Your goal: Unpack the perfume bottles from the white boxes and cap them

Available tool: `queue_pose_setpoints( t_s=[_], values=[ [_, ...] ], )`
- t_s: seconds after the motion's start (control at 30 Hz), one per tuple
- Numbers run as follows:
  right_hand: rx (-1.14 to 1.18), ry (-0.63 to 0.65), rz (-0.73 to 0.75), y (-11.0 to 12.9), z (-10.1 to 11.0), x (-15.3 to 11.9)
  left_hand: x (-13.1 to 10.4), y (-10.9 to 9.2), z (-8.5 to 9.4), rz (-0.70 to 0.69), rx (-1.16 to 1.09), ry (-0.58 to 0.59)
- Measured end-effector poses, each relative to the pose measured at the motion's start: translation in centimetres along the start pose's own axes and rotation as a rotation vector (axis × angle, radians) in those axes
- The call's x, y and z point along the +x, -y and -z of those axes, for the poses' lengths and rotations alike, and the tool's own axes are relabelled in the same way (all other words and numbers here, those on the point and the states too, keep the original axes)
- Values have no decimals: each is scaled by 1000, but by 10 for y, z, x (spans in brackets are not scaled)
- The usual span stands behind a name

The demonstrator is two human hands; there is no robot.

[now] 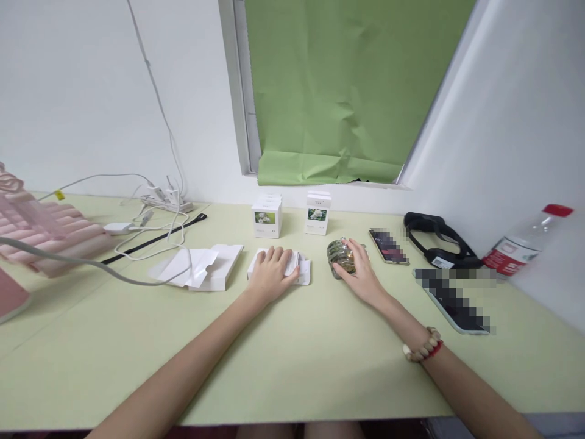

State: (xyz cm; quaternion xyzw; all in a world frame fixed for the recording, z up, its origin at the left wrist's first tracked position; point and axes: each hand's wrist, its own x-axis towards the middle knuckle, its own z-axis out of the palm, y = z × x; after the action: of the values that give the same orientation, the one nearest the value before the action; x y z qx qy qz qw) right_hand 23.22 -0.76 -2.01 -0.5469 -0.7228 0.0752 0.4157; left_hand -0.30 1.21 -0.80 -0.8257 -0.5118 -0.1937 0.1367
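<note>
My left hand (273, 272) lies over a small white box (303, 272) with an open flap, its fingers bent across the top and covering most of it. To the right, my right hand (361, 271) is wrapped round the side of a rounded, shiny green-and-gold glass-like object (337, 256) that rests on the table. Behind them stand a group of white boxes with a flower picture (267, 221) and a similar white box (317, 214). An opened white carton (219, 268) lies left of my left hand.
Two phones (388, 246) (452, 302), a black headset (441, 241) and a red-capped bottle (518, 247) are at the right. White cables (155, 244), a power strip (169, 201) and a pink ridged object (59, 238) occupy the left of the green table (292, 360).
</note>
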Motion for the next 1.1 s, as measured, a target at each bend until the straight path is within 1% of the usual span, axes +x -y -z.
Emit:
queue_pose_setpoints(
  t_s=[0.13, 0.4, 0.57, 0.67, 0.73, 0.8, 0.93, 1.1],
  values=[
    [19, 3, -4, 1, 0, 0, -1, 0, 1, -3, -5, -18],
    [39, -53, 14, -1, -4, 1, -1, 0, 1, -6, -17, -34],
    [46, -98, -1, 5, -4, 0, -1, 1, 5, -14, -24, -6],
    [41, -136, -18, 7, -3, -1, -1, 3, 7, -46, -53, 8],
    [28, -163, 4, 8, -3, -1, -2, 5, 7, -68, -70, 18],
    [-4, -142, 45, 9, -3, -2, -3, 7, 7, -81, -80, 33],
    [-91, -25, 65, 9, -2, -4, -4, 6, 8, -81, -70, 40],
    [-82, -22, 73, 8, -3, -5, -5, 4, 8, -69, -58, 44]
  ],
)
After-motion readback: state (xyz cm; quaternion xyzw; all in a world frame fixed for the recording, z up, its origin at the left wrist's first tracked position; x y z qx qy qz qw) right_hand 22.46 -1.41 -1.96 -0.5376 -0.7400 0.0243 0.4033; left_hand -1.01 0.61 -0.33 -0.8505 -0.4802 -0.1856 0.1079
